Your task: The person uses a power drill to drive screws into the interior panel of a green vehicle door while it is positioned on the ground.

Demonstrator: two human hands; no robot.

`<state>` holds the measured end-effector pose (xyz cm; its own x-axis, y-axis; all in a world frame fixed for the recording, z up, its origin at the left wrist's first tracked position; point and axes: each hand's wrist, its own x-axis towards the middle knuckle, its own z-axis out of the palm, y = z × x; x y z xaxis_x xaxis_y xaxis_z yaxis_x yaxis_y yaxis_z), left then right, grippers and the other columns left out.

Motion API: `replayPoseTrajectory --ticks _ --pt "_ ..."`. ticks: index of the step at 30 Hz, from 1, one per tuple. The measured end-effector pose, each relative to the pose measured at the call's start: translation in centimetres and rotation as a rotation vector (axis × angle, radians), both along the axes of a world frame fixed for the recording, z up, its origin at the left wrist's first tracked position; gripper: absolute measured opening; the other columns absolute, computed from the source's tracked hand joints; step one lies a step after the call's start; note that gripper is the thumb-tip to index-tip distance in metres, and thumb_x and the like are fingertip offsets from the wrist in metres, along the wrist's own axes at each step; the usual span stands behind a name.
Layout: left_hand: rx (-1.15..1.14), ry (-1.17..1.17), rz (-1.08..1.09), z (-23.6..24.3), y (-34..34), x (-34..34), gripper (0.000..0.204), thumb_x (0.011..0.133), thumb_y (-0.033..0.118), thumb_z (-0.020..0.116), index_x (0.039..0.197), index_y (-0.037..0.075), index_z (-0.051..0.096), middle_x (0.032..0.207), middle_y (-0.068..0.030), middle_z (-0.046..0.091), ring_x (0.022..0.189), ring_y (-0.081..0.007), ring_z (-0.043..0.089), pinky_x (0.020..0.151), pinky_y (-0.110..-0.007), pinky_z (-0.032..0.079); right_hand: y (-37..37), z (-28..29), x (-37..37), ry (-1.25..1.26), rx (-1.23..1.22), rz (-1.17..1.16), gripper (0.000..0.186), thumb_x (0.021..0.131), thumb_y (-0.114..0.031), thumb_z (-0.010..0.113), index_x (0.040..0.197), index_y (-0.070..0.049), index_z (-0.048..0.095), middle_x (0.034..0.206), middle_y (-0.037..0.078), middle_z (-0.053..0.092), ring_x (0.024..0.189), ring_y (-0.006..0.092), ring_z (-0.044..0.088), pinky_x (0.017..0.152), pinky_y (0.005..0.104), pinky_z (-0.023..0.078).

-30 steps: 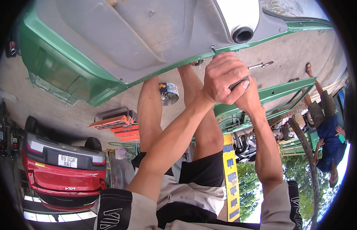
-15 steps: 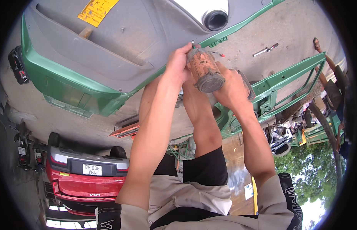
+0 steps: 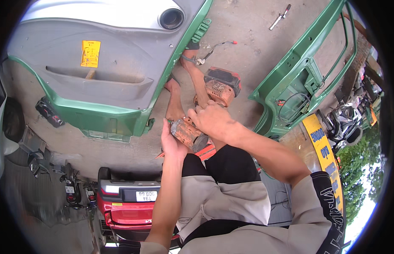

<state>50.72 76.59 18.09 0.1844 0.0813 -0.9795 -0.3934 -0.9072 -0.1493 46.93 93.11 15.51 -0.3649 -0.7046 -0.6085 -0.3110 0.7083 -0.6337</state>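
I hold a worn orange cordless impact driver (image 3: 187,134) over my lap, its round dark rear end toward me and its nose pointing away to the left. Wrapped around its grip is my right hand (image 3: 214,120), closed, with the dark battery (image 3: 222,79) beyond the knuckles. My left hand (image 3: 173,143) cups the nose end from the left, thumb up along it; its other fingers are partly hidden behind the tool. A small greenish bit shows at the nose by my fingertips. Left of the hands lies a green car door (image 3: 116,127) with a grey inner panel (image 3: 121,51).
A stripped green door frame (image 3: 307,63) lies to the right. On the concrete floor are a ratchet (image 3: 280,17), a thin cable with a red end (image 3: 218,45) and a dark tool case (image 3: 49,111). A red car (image 3: 129,213) stands at the lower left, motorbikes (image 3: 70,186) beside it.
The view has swung, so the doors appear shifted. The driver has come down closer to my lap and turned, its nose now leftward and its battery in plain view. Both hands stay on it.
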Motion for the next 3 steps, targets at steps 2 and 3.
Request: replayPoseTrajectory --ticks 2,3 --pt "-0.104 0.181 -0.098 1.2 -3.3 5.7 0.035 0.106 0.036 0.056 0.128 0.008 0.052 0.124 -0.0098 0.061 0.12 -0.0253 0.06 0.105 -0.044 0.049 -3.4 0.8 1.3 -0.053 -0.042 0.093 0.023 0.091 -0.017 0.062 0.108 -0.004 0.055 0.093 0.014 0.07 0.09 0.0324 0.073 0.084 0.045 0.055" --pt "-0.192 0.17 -0.049 3.0 -4.5 7.0 0.035 0.106 0.036 0.056 0.128 0.008 0.052 0.124 -0.0098 0.061 0.12 -0.0253 0.06 0.105 -0.044 0.049 -4.2 1.5 1.2 -0.112 -0.048 0.037 0.025 0.092 -0.02 0.063 0.107 -0.003 0.052 0.092 0.016 0.07 0.091 0.0331 0.073 0.085 0.0451 0.055"
